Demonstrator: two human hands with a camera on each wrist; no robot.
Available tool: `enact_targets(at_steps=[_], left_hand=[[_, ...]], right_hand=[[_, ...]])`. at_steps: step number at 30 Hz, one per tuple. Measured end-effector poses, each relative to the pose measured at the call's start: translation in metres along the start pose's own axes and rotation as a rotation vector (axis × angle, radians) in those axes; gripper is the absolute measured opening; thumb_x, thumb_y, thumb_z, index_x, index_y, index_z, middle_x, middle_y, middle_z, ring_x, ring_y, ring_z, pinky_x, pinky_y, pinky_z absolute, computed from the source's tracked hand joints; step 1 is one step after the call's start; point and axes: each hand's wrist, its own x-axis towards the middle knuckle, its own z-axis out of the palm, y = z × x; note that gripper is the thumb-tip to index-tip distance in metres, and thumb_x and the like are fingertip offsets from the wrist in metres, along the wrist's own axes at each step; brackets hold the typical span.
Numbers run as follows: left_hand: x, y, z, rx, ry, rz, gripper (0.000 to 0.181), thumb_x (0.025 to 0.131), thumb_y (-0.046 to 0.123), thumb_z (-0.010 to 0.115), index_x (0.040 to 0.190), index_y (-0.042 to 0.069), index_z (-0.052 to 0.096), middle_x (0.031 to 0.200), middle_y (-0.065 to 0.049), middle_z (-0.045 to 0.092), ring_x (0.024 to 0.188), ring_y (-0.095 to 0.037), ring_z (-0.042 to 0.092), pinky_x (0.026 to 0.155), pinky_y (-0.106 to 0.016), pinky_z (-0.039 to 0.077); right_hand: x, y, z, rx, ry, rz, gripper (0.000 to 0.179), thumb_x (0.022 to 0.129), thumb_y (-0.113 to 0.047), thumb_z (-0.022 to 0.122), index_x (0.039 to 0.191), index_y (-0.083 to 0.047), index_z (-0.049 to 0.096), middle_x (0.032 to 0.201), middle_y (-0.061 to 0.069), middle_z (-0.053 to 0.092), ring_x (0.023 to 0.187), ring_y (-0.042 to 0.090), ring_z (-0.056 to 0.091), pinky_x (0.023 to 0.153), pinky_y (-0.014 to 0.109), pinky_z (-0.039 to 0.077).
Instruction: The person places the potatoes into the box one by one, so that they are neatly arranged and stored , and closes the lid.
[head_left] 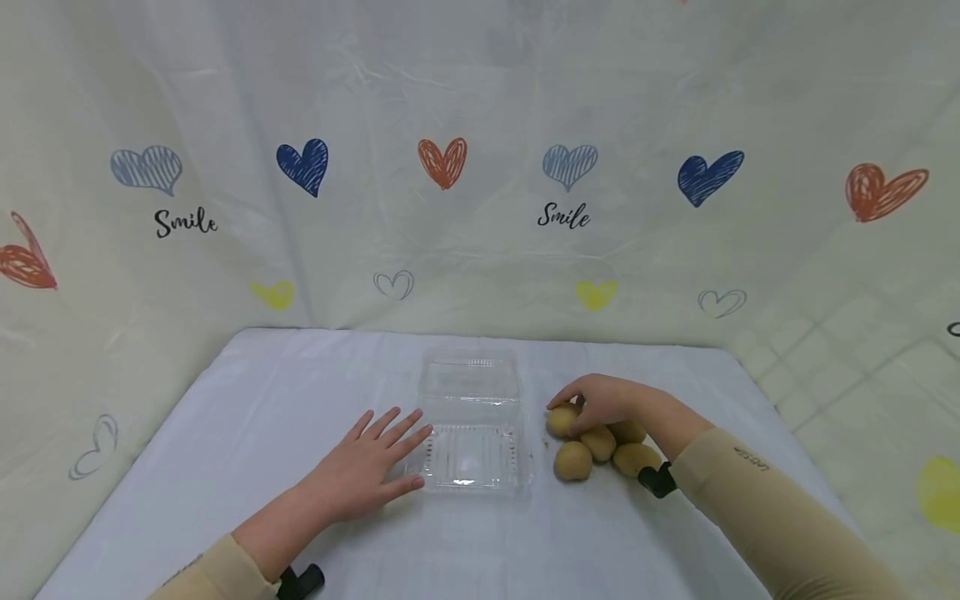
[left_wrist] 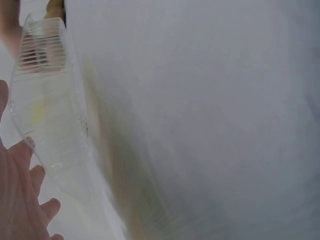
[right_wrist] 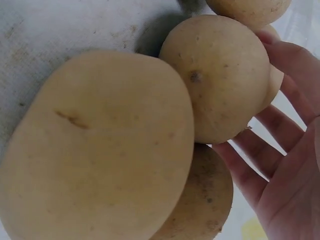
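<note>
A clear plastic clamshell box (head_left: 472, 458) lies on the table with its lid (head_left: 468, 379) folded back away from me. My left hand (head_left: 367, 471) is spread flat, fingertips right at the box's left edge; the left wrist view shows these fingers beside the clear wall (left_wrist: 50, 115). To the right of the box, several potatoes (head_left: 573, 461) are heaped together. My right hand (head_left: 600, 400) reaches over the heap from behind and grips the potato (head_left: 561, 419) at its far left, thumb on the near side. In the right wrist view, a large potato (right_wrist: 100, 150) hides part of the others.
A white cloth (head_left: 300, 400) covers the table. Behind it hangs a pale curtain (head_left: 495, 250) printed with hearts and the word Smile. Small dirt specks lie on the cloth near the potatoes. A dark wrist mount (head_left: 658, 480) sits under my right sleeve.
</note>
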Motion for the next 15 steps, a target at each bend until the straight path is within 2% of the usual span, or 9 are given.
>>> enact_targets(at_steps=[7,15], left_hand=[[0.0000,-0.0009,-0.0007,0.005,0.013,0.003,0.072,0.097,0.064,0.044,0.158,0.028,0.027,0.164,0.002,0.021,0.150,-0.031,0.019,0.118,-0.058,0.011],[-0.0001,-0.0011,-0.0006,0.005,0.002,0.002,0.074,0.097,0.065,0.043,0.158,0.027,0.028,0.164,0.002,0.021,0.150,-0.032,0.019,0.118,-0.059,0.011]], right_hand=[[0.0042,0.0027,0.0029,-0.014,0.031,0.000,0.040,0.080,-0.033,0.083,0.119,-0.032,0.072,0.118,-0.010,0.064,0.104,0.015,0.056,0.096,0.042,0.045],[0.0059,0.0016,0.0024,-0.007,0.061,0.020,0.040,0.080,-0.029,0.084,0.118,-0.030,0.072,0.114,-0.008,0.064,0.101,0.016,0.055,0.094,0.044,0.046]])
